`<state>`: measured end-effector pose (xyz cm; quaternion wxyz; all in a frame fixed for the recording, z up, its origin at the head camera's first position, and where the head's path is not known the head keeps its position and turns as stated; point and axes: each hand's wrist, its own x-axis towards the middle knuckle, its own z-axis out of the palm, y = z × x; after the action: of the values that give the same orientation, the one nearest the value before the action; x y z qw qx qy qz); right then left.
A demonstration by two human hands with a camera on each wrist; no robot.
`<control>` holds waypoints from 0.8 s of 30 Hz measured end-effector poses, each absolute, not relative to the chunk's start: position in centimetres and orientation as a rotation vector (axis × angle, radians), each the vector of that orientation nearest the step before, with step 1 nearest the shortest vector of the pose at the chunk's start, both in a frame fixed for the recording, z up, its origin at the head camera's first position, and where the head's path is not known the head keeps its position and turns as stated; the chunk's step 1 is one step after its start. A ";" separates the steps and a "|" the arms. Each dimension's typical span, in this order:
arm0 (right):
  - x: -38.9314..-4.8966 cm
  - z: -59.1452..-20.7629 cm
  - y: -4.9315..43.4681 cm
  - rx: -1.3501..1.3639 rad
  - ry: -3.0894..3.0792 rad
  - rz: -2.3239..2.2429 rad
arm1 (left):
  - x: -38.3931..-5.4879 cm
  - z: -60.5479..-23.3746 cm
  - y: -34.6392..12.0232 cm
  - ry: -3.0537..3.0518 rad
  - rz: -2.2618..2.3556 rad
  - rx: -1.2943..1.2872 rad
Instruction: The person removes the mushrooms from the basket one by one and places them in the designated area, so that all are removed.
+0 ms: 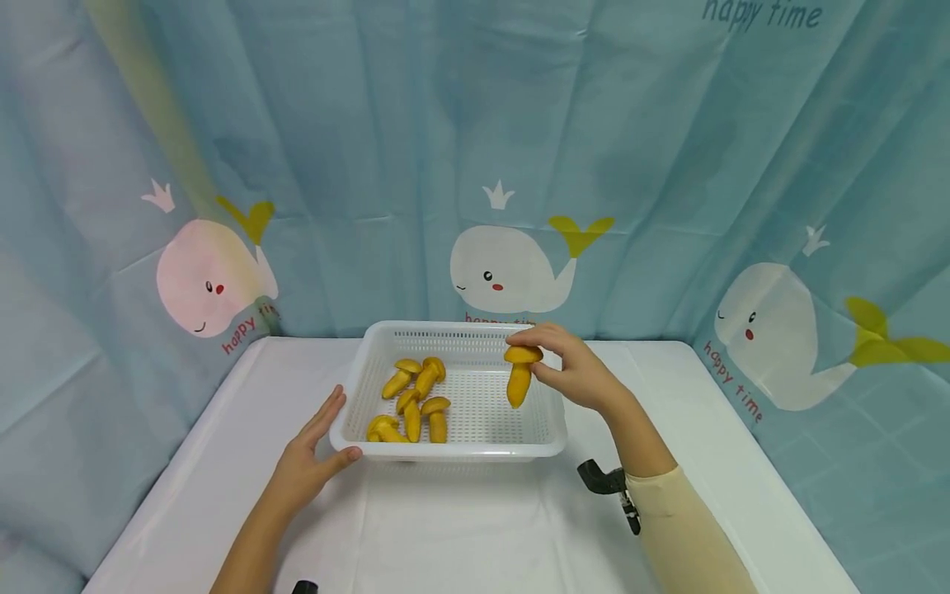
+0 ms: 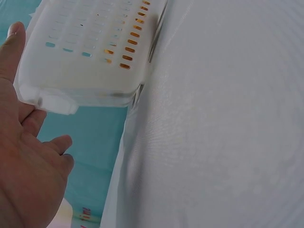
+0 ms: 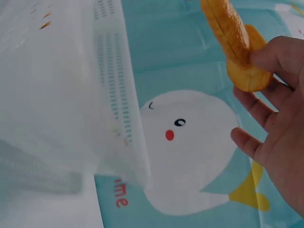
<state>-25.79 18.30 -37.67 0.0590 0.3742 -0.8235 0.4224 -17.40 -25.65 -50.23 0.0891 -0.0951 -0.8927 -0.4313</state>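
Observation:
A yellow mushroom (image 1: 519,381) with a domed cap hangs stem down over the right side of a white perforated plastic basket (image 1: 460,450). My right hand (image 1: 567,367) pinches it by the cap between thumb and fingers; the right wrist view also shows this mushroom (image 3: 230,35), with the thumb against the cap's underside. Several more yellow mushrooms (image 1: 437,419) lie in the basket's left half. At the basket's left front corner my left hand (image 1: 303,469) touches the rim, its fingers extended along the left side and its thumb along the front.
The basket stands at the far part of a table with a white cloth (image 1: 460,528). Behind the table hangs a blue curtain (image 1: 356,272) with whale prints. A black wrist mount (image 1: 603,478) sits by the right forearm.

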 end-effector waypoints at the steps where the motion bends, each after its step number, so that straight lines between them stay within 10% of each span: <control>1: -25.5 -37.8 18.7 1.112 -2.493 1.274 | -17.4 -50.2 -25.6 -2.655 -1.284 -0.283; 24: -23.6 -43.0 28.3 0.790 -2.566 1.344 | -17.4 -50.2 -25.7 -2.632 -1.309 -0.301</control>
<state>-23.64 28.28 -43.05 0.0694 0.2624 -0.8526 0.4465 -17.41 -25.66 -50.25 0.0932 -0.1013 -0.8868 -0.4412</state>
